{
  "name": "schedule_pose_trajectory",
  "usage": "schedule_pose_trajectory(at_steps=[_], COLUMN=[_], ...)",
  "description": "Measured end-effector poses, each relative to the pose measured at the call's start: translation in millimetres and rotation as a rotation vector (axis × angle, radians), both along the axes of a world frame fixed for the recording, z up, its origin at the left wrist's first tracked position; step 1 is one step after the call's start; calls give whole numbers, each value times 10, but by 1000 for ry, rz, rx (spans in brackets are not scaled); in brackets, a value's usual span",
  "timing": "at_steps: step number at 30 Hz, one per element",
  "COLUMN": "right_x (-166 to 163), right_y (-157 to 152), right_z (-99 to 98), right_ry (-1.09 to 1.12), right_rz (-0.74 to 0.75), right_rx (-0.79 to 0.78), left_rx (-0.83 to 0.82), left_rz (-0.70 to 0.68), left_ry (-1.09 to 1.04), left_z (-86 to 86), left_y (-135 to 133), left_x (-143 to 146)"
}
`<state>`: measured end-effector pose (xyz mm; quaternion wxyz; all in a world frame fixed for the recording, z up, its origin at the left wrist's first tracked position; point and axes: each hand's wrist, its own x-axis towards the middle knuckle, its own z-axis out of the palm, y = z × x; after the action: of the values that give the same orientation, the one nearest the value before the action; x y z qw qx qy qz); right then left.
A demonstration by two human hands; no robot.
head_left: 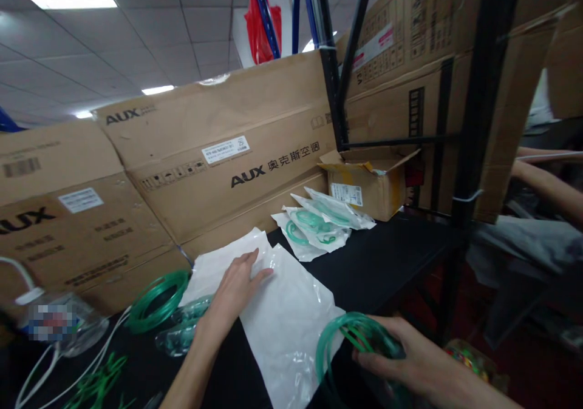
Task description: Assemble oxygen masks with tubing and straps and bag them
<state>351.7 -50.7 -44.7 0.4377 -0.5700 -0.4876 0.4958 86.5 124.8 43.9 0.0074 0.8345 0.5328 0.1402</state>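
Note:
My right hand grips a coil of green tubing at the lower right, its fingers wrapped round one side of the loops. White plastic bags lie on the black table, and my left hand rests on them with its thumb and fingers apart. Left of that forearm sits another green tubing coil. Clear-wrapped green pieces are partly hidden behind the same forearm. Beyond the bags, several filled packets with green tubing inside overlap one another.
An opened cardboard box stands at the back, beside a black metal post. Large cartons wall off the rear. A clear bottle, white cable and green ties lie at left. Another person's arm shows at right.

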Motion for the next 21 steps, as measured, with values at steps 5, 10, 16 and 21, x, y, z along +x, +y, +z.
schedule_pose_trajectory(at_steps=[5,10,16,21], right_x=[-8,16,89,104], right_y=[-9,-39,-44,-31], right_z=[-54,31,145,214], right_ry=[28,55,241,345], right_rz=[-83,-20,67,105], right_rx=[22,-91,-204,-219], left_rx=[-95,-93,-17,28], left_rz=[10,28,136,343], left_ry=[-20,-116,-346,-1004], left_z=[-37,98,726,803], left_y=[352,326,80,-387], left_x=[113,93,-559,-954])
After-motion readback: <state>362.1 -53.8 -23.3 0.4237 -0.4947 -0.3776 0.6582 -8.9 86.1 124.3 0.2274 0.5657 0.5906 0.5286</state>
